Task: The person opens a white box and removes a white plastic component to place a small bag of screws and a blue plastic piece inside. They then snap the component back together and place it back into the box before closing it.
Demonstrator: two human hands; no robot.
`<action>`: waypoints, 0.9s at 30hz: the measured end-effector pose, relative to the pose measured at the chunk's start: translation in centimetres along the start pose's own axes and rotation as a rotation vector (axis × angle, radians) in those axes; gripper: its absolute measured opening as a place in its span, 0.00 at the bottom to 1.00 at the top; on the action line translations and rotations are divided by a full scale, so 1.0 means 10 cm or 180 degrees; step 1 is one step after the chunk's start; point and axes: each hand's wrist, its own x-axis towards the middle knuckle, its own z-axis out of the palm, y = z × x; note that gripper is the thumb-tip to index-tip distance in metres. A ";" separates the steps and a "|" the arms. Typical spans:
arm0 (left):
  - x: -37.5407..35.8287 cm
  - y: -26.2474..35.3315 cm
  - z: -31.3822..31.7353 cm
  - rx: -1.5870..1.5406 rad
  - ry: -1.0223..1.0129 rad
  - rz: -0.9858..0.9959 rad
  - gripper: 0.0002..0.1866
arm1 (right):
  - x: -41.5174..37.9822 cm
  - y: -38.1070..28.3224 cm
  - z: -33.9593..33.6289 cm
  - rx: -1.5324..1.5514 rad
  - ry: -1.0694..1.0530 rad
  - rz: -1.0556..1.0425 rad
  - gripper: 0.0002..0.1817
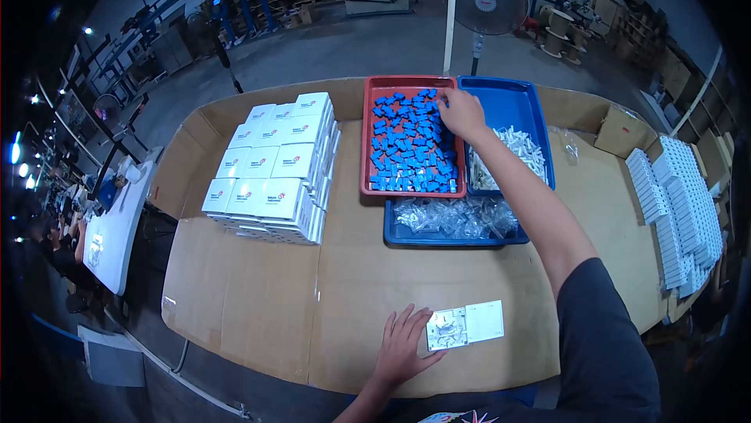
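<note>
A white plastic case (447, 328) lies unfolded near the table's front edge, its inner moulded half on the left and its flat lid (485, 320) on the right. My left hand (403, 347) lies flat at the case's left end, fingers spread, with fingertips and thumb touching its edge. At the far right side of a red tray (364, 137), my right hand (463, 116) reaches down with bent fingers among small blue connector pieces (411, 145). What its fingertips pinch is hidden. My right forearm crosses above a blue tray (501, 102) with small white parts (520, 149).
Stacked white printed boxes (266, 165) stand at the left. A lower blue tray (458, 243) holds clear plastic bags (454, 216). Stacks of white cases (680, 204) stand at the right beside a cardboard box (624, 129). Cardboard walls (344, 93) edge the table; a fan (485, 2) stands behind.
</note>
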 end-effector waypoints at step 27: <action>0.00 -0.03 0.05 -0.0123 0.0214 -0.0047 0.42 | -0.99 -0.64 -0.86 0.0626 0.2431 -0.1905 0.17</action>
